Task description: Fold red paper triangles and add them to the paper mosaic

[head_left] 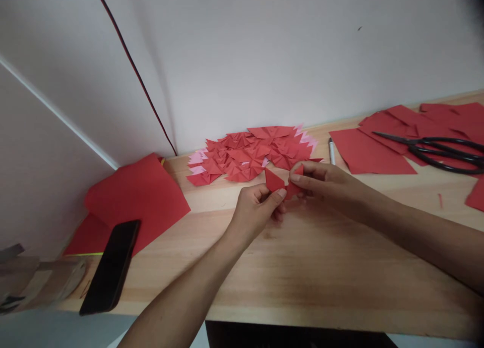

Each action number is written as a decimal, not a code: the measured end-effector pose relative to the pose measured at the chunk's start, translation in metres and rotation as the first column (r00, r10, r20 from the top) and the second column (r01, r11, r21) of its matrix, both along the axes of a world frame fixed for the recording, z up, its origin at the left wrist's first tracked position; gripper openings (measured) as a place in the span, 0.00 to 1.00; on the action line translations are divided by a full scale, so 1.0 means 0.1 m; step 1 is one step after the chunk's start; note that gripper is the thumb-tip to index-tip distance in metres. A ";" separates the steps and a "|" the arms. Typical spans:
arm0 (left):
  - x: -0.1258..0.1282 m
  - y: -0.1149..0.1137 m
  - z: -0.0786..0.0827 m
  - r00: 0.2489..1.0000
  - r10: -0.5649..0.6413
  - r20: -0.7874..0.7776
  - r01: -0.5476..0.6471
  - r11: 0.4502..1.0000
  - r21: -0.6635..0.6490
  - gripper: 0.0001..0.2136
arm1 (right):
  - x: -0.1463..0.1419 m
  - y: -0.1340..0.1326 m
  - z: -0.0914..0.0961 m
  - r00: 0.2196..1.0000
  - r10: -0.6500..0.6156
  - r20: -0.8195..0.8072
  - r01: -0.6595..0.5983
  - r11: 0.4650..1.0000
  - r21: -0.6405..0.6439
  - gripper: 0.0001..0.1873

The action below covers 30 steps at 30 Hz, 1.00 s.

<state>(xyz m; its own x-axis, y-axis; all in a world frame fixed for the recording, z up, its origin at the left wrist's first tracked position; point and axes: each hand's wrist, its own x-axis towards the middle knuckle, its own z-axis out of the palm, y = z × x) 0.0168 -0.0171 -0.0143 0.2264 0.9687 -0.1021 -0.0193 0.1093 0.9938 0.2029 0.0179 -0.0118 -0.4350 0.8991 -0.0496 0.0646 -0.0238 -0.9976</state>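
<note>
Between my hands, a small folded piece of red paper (275, 180) is held above the wooden table. My left hand (260, 201) pinches its left side, the thumb lying across the lower edge. On the other side, my right hand (317, 179) grips the right flap between thumb and fingers. The paper's middle is pinched narrow, with a pointed flap standing up at either side. Just beyond my hands lies a heap of folded red paper pieces (245, 154), with some pink ones showing at its edges.
Large red sheets (139, 201) lie at the left, with a black phone (111, 267) partly over them. At the right are cut red paper squares (372, 149), black-handled scissors (446, 149) and a white pen (331, 151). A wall rises behind the wooden table (302, 272).
</note>
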 end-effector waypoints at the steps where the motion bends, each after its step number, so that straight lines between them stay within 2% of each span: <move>1: 0.00 0.00 -0.01 1.000 -0.007 0.006 0.007 1.000 0.003 0.17 | 0.00 0.00 -0.01 1.000 -0.008 0.003 0.008 1.000 0.000 0.18; 8: -0.02 0.01 -0.03 0.998 0.020 0.057 -0.021 1.000 0.013 0.19 | -0.01 0.01 -0.01 0.998 0.034 0.046 -0.036 0.999 0.035 0.17; 14: -0.04 0.05 -0.05 0.957 0.061 0.283 -0.031 0.993 -0.111 0.16 | -0.02 -0.02 0.01 0.996 0.037 0.082 -0.049 0.986 0.158 0.11; 19: -0.06 0.08 -0.06 0.951 0.081 0.298 -0.047 0.991 -0.122 0.23 | -0.01 -0.06 0.00 0.986 0.003 0.165 -0.064 0.928 0.366 0.08; 23: -0.05 0.07 -0.07 0.961 -0.002 0.278 0.027 0.996 -0.086 0.18 | -0.01 -0.10 0.02 0.964 -0.055 0.258 -0.082 0.866 0.493 0.06; 26: -0.04 0.05 -0.04 0.980 -0.051 0.194 0.060 0.997 -0.039 0.15 | -0.01 -0.09 0.03 0.953 -0.148 0.266 -0.018 0.846 0.533 0.05; 28: -0.03 0.02 0.00 0.999 -0.035 0.034 0.033 0.998 0.052 0.13 | 0.00 -0.07 0.03 0.946 -0.190 0.263 0.019 0.843 0.538 0.06; 30: -0.02 -0.01 0.03 0.981 0.042 -0.190 -0.001 0.977 0.212 0.09 | 0.01 -0.06 0.03 0.944 -0.200 0.263 0.026 0.838 0.544 0.07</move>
